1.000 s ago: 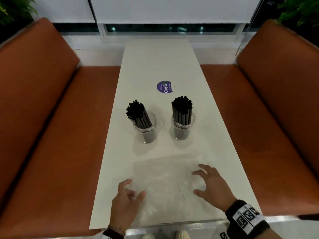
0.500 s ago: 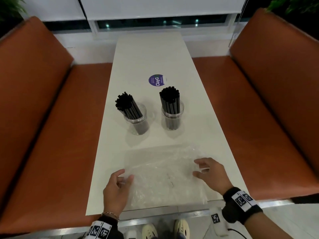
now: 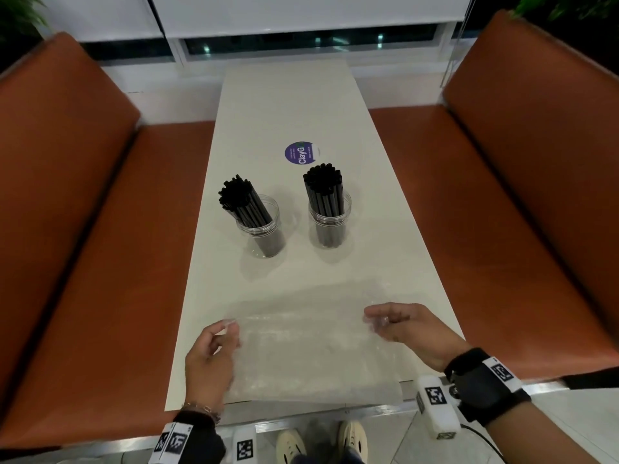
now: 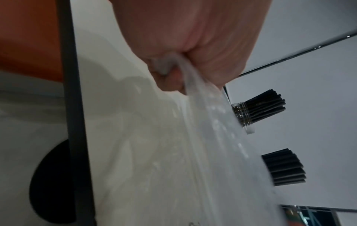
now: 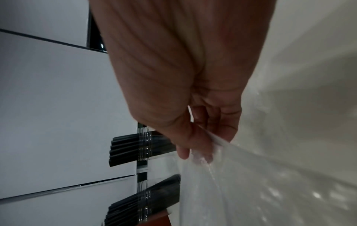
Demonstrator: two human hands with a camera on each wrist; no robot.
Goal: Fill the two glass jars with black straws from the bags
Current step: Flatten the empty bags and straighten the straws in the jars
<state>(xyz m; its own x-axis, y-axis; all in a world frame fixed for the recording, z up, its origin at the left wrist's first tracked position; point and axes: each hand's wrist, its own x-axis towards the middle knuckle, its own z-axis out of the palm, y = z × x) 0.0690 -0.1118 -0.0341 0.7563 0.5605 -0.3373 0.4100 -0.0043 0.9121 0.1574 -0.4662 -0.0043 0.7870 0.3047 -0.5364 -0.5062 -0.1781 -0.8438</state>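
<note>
On table, clear crinkled bag (image 3: 311,349); left hand (image 3: 207,360), right hand (image 3: 412,329) pinching corners.

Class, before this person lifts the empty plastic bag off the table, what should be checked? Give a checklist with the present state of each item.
1. Left hand pinches the plastic bag at its far left corner: ok.
2. Right hand pinches the far right corner: ok.
3. Bag holds no straws: ok, none visible through the plastic.
4. Left jar filled with straws: ok, though the bundle leans left.
5. Right jar filled, straws upright: ok.
6. Jars stand apart from the bag: ok.
</note>
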